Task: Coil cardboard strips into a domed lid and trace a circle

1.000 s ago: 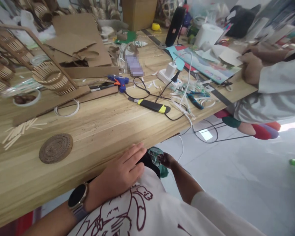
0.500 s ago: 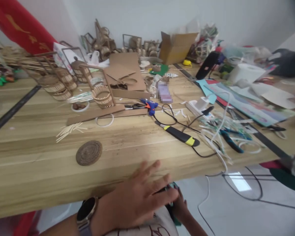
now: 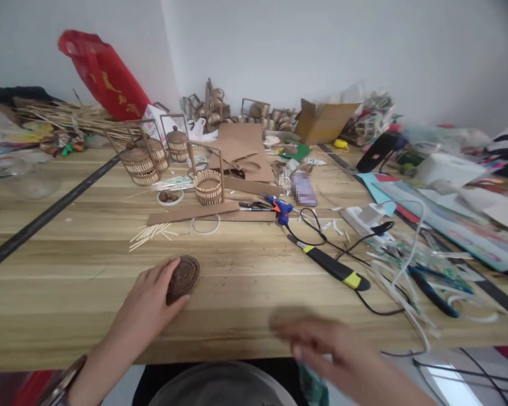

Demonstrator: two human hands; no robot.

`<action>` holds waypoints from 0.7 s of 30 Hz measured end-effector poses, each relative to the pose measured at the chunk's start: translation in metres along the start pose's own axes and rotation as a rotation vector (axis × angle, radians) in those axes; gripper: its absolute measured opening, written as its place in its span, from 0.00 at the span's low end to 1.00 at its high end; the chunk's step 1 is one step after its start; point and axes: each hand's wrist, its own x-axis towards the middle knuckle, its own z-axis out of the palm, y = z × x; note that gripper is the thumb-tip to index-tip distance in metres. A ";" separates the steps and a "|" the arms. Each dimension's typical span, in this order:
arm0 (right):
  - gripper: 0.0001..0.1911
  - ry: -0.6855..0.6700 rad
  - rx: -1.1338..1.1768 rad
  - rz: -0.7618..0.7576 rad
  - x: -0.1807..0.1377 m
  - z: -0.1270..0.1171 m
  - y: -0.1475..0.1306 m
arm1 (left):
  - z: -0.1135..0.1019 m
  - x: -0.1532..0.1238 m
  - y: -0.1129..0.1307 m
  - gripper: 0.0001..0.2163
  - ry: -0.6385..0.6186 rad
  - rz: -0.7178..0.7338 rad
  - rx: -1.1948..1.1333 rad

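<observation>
My left hand (image 3: 146, 304) rests on the wooden table (image 3: 237, 282) with its fingers closed round the near edge of a round brown woven disc (image 3: 183, 277), tilting it up off the wood. My right hand (image 3: 334, 352) hovers over the table's near edge, smeared by motion, so its fingers cannot be read. A black and yellow handled tool (image 3: 332, 268) with a black cord lies to the right of the disc. A blue glue gun (image 3: 281, 208) sits further back.
Small slatted baskets (image 3: 207, 186), cardboard sheets (image 3: 241, 149) and a bundle of thin sticks (image 3: 150, 234) fill the middle. A white power strip (image 3: 362, 217), blue pliers (image 3: 432, 285) and loose white cables crowd the right side. A red bag (image 3: 104, 73) stands at the back.
My view has risen from my lap to the table. My left hand moved up from the table's edge to the woven disc and took hold of it. My right hand came up into view.
</observation>
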 end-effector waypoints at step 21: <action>0.12 0.718 -0.039 0.012 0.181 -0.102 -0.068 | -0.020 0.152 -0.039 0.13 0.064 -0.168 -0.240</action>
